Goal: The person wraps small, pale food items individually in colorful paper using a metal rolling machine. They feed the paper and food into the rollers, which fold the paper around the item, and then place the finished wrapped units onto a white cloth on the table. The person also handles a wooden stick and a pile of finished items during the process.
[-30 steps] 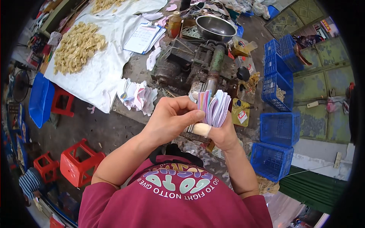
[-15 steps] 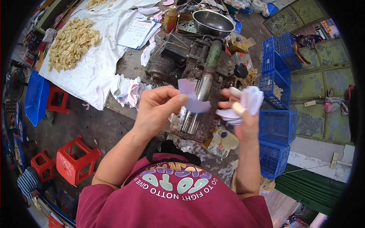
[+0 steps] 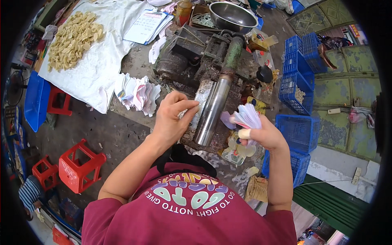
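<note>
My right hand (image 3: 265,132) is closed round a fanned stack of thin pale pieces (image 3: 248,115), white with pink and lilac edges. A covering shows on its thumb. One lilac piece (image 3: 227,120) sticks out between the stack and the shiny steel roller (image 3: 214,111); whether it is held or loose cannot be seen. My left hand (image 3: 173,116) is just left of the roller, thumb and forefinger pinched together by a toothed metal strip (image 3: 201,108). A bit of something whitish shows under its fingers, too small to name. Both belong to a grimy green machine (image 3: 232,57).
A pile of similar cut pieces (image 3: 138,93) lies left of the machine. Beyond are a white cloth (image 3: 96,83) with yellowish pieces (image 3: 75,41), a clipboard (image 3: 145,26) and a steel bowl (image 3: 232,18). Blue crates (image 3: 297,132) stand right, red stools (image 3: 81,166) left.
The lilac piece my left hand held up over the roller has left its fingers. That hand has dropped slightly left; my right hand with the stack has moved in and turned.
</note>
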A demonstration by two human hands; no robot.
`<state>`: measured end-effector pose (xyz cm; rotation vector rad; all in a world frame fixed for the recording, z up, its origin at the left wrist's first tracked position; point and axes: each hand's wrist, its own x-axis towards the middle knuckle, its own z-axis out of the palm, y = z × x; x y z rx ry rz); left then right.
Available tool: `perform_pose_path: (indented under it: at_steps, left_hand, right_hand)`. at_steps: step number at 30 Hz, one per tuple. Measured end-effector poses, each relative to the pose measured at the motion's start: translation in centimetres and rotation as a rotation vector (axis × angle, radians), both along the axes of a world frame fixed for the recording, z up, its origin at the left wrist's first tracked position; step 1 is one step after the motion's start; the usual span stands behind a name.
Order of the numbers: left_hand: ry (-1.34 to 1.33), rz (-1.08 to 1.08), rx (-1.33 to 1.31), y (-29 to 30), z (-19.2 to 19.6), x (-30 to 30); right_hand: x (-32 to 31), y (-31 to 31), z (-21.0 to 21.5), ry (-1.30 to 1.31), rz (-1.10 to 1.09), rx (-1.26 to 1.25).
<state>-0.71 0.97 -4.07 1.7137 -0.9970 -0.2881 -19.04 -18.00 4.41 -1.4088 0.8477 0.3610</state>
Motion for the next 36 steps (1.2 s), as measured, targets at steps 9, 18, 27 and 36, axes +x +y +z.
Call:
perform_pose_path:
  at_steps: [9, 18, 27, 36]
  left_hand:
    - [0.119, 0.097, -0.038, -0.9, -3.0, 2.0]
    - [-0.611, 0.459, 0.252, 8.1, -7.9, 15.7]
    - [-0.701, 0.249, 0.483, 10.6, -10.5, 10.2]
    - [0.924, -0.34, 0.001, 1.4, 6.8, 1.1]
  right_hand:
    - [1.6, 0.2, -1.0, -0.25, -0.254, 0.026]
    - [2.5, 2.0, -1.1, -0.528, -0.373, 0.153]
    - [3.7, 3.4, -1.2, -0.545, -0.373, 0.288]
    - [6.0, 7.2, 1.3, -0.444, -0.219, 0.011]
